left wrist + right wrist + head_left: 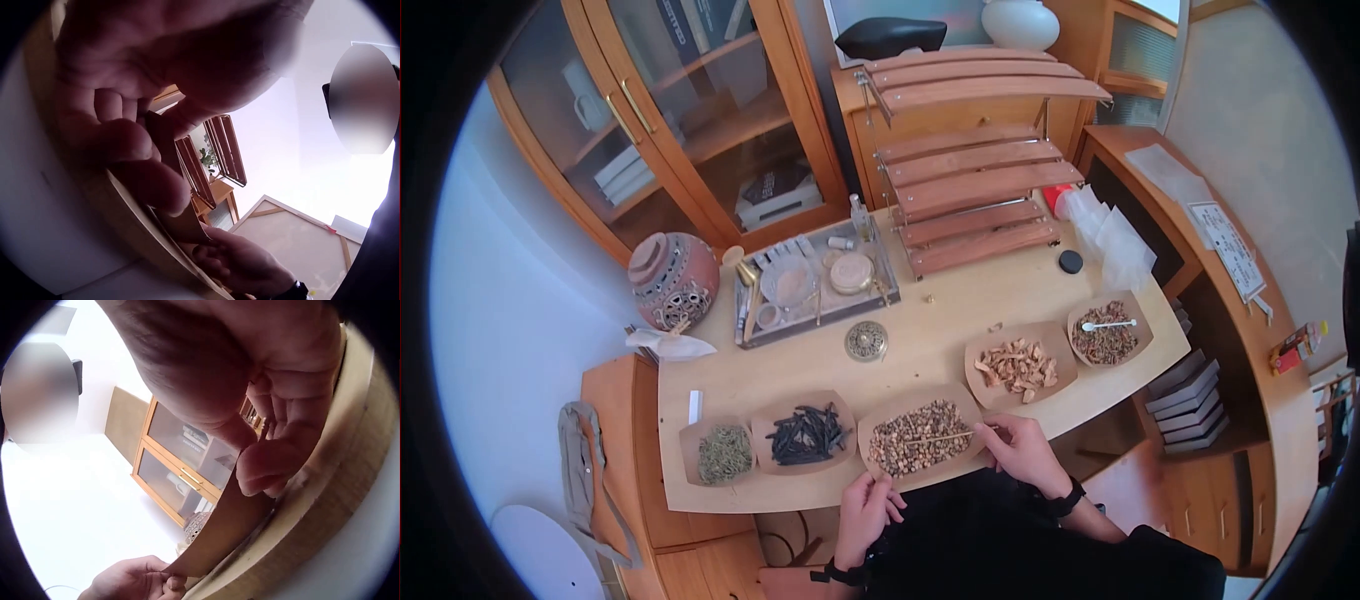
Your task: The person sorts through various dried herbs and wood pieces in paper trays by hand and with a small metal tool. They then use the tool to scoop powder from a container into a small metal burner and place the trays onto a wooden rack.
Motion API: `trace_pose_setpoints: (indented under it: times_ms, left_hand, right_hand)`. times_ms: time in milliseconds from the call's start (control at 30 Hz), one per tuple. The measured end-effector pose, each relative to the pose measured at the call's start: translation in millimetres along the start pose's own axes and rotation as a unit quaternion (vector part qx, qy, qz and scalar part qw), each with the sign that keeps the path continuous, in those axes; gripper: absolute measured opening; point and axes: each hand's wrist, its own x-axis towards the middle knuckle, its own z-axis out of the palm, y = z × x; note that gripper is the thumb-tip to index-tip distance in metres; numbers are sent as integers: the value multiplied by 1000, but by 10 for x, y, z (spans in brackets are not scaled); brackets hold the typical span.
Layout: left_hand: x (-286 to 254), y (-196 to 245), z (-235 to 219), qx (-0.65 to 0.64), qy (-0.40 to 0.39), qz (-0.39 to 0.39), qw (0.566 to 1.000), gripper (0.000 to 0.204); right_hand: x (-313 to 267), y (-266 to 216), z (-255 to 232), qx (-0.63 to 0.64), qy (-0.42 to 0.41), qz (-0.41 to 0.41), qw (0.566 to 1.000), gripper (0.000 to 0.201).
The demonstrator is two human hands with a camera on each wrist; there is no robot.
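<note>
A brown paper tray [963,397] of mixed brown and pale pieces [915,437] lies at the table's front edge. Its near left edge is pinched between thumb and fingers of my left hand [868,512], [144,81]. At the right end, my right hand [1027,456], [250,381] grips the tray wall [219,528] with thumb and fingers. A thin stick [938,438] reaches from those fingers across the pieces; a bit of it [265,429] shows among the fingers in the right wrist view. The other hand's fingertips show at the tray's far end in each wrist view.
Trays of dark strips [808,434] and green herb [725,454] stand left; trays of pale chips [1018,368] and mixed herb with a white spoon [1108,324] stand right. Behind are a small round dish [866,341], a grey tray [820,322] and a slatted wooden rack [975,180].
</note>
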Motion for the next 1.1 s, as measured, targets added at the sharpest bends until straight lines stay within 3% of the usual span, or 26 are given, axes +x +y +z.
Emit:
trace_pose_setpoints:
  times_ms: [67,133,267,367,400,467,500,567,667,700,767,900,1100]
  left_hand:
    - [-16,-16,-8,-6,-9,-4,1000,27]
    - [-108,31,-4,-27,-24,-34,999,26]
    - [-151,79,66,-69,-29,-19,997,26]
    - [-16,328,89,-69,-56,28,996,26]
    - [22,453,118,-70,-58,28,996,26]
    - [73,708,172,-26,-90,134,986,24]
    - [63,830,193,-28,-92,134,986,24]
    - [14,994,216,-50,-98,217,970,24]
    - [-24,909,154,-36,-96,231,968,27]
    - [-46,846,119,-37,-97,232,967,27]
    - [-119,662,22,-43,-71,151,985,20]
    - [-291,313,-210,-52,-39,129,989,18]
    - [-512,148,-400,-61,30,90,994,18]
  right_hand:
    - [-23,-28,-25,4,-12,6,1000,31]
    - [-86,-16,-24,88,-37,19,995,31]
    - [-155,-79,-81,177,-50,22,983,31]
    - [-61,-265,-320,238,-88,-2,967,31]
    - [-11,-408,-416,228,-76,-19,971,31]
    - [150,-641,-629,206,-51,-47,976,26]
    - [231,-770,-754,170,-34,-52,983,25]
    - [424,-1006,-974,158,5,-81,984,25]
    - [722,-1349,-1333,184,48,-130,973,22]
    - [862,-1412,-1471,191,50,-146,969,22]
    - [1142,-1503,-1767,210,26,-181,960,22]
    - [1394,-1635,-2020,235,11,-170,957,18]
    - [1678,-1647,-2168,238,30,-156,958,16]
